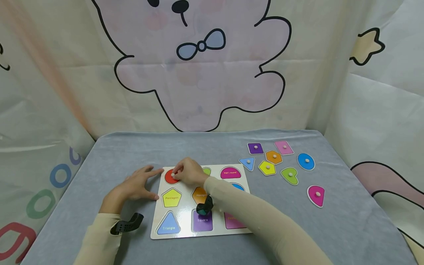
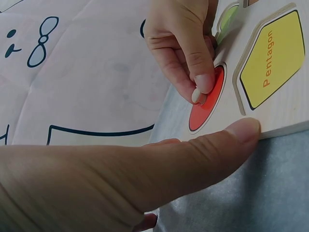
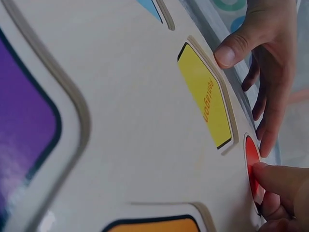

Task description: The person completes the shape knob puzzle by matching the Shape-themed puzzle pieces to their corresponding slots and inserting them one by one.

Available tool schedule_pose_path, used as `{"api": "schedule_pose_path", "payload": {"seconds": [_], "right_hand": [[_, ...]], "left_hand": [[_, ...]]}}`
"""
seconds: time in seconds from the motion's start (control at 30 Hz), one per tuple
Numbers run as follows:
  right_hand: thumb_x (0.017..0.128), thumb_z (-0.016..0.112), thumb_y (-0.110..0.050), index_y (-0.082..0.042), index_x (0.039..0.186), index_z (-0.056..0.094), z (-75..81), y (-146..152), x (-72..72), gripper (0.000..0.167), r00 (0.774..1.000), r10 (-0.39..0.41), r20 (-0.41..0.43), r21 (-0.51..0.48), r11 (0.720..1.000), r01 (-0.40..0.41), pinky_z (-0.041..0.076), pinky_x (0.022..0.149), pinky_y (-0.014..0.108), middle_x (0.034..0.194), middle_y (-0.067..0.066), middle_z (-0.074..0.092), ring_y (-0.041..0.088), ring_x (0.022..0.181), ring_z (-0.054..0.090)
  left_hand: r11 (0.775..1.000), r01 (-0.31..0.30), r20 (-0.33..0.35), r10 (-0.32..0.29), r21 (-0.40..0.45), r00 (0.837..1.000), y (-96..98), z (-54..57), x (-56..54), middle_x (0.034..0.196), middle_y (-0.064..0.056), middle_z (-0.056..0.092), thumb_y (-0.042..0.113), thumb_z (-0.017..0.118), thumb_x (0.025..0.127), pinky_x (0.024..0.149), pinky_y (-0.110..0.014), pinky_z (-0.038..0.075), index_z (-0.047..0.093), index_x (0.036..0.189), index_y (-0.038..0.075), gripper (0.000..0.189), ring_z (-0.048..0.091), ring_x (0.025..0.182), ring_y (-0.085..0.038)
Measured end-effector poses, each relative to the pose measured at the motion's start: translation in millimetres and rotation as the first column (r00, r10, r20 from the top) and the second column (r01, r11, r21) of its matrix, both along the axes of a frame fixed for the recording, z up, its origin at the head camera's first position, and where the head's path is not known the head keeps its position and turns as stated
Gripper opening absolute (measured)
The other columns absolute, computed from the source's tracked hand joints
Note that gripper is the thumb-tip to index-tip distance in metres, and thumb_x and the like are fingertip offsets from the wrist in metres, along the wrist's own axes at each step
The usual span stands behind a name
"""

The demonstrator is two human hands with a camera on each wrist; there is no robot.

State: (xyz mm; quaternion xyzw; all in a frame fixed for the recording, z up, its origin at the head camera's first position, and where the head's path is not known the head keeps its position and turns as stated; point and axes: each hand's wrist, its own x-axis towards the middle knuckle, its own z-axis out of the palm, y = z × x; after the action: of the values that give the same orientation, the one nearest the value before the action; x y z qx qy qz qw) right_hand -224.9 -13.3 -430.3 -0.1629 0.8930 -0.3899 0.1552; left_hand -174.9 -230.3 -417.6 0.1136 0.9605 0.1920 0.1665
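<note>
A white shape puzzle board lies flat on the cloth, with printed recesses such as a yellow pentagon. At its far left corner a red rounded knob piece sits level in its recess. My right hand pinches the small pale knob of this piece between thumb and fingers. The left hand touches the board's left edge, its thumb against the rim beside the pentagon and its fingers stretched toward the far corner. My right forearm covers part of the board's right side.
Right of the board lie several loose knob pieces, among them a purple square, an orange hexagon, a blue circle, a green heart and a magenta half round. A printed curtain hangs behind the table.
</note>
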Motion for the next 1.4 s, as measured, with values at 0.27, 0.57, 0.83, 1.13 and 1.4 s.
{"api": "schedule_pose_path", "payload": {"seconds": [0.27,0.57,0.83,1.13,1.4], "right_hand": [[0.092,0.076,-0.023,-0.012,0.108,0.079,1.1,5,-2.7,0.020,0.996,0.058,0.066,-0.057,0.997,-0.054,0.043,0.069,0.020,0.081,-0.002,0.061,0.012,0.082,0.054],[0.097,0.068,-0.027,-0.010,0.112,0.078,9.6,25,-6.5,0.024,0.993,0.097,0.069,-0.144,0.986,-0.086,0.051,0.065,0.021,0.107,0.004,0.071,0.015,0.083,0.060],[0.097,0.068,-0.024,-0.008,0.112,0.077,20.4,40,-8.0,0.023,0.989,0.143,-0.024,-0.133,0.980,-0.145,0.049,0.074,0.019,0.109,0.006,0.073,0.012,0.089,0.057],[0.098,0.066,-0.023,-0.006,0.116,0.075,29.3,61,-0.4,0.026,0.985,0.174,-0.021,-0.131,0.976,-0.175,0.050,0.081,0.023,0.111,0.006,0.070,0.014,0.094,0.057],[0.099,0.065,-0.022,-0.002,0.120,0.072,34.5,88,5.3,0.030,0.984,0.170,-0.051,-0.133,0.975,-0.175,0.050,0.082,0.022,0.111,0.009,0.071,0.015,0.092,0.058]], "left_hand": [[1.000,0.005,-0.006,-0.005,-0.011,1.000,-1.3,-1.2,-0.4,0.159,-0.030,0.029,0.046,0.090,0.070,0.108,-0.080,0.027,0.044,0.154,0.020,0.100,0.027,0.144,-0.057],[1.000,0.020,-0.006,-0.020,-0.009,1.000,2.0,-1.9,-0.3,0.160,-0.030,0.029,0.046,0.090,0.070,0.107,-0.081,0.026,0.042,0.155,0.022,0.100,0.027,0.144,-0.057],[1.000,0.009,-0.015,-0.009,-0.024,1.000,0.4,-1.5,0.3,0.159,-0.031,0.029,0.047,0.091,0.068,0.107,-0.080,0.028,0.043,0.154,0.021,0.102,0.027,0.143,-0.058],[1.000,-0.001,-0.014,0.001,-0.018,1.000,1.0,-3.8,0.8,0.159,-0.031,0.029,0.047,0.091,0.068,0.108,-0.080,0.027,0.044,0.154,0.022,0.101,0.027,0.143,-0.058],[1.000,-0.006,-0.012,0.005,-0.003,1.000,2.0,-4.0,2.3,0.160,-0.029,0.030,0.045,0.091,0.069,0.109,-0.080,0.026,0.044,0.154,0.022,0.100,0.027,0.144,-0.057]]}}
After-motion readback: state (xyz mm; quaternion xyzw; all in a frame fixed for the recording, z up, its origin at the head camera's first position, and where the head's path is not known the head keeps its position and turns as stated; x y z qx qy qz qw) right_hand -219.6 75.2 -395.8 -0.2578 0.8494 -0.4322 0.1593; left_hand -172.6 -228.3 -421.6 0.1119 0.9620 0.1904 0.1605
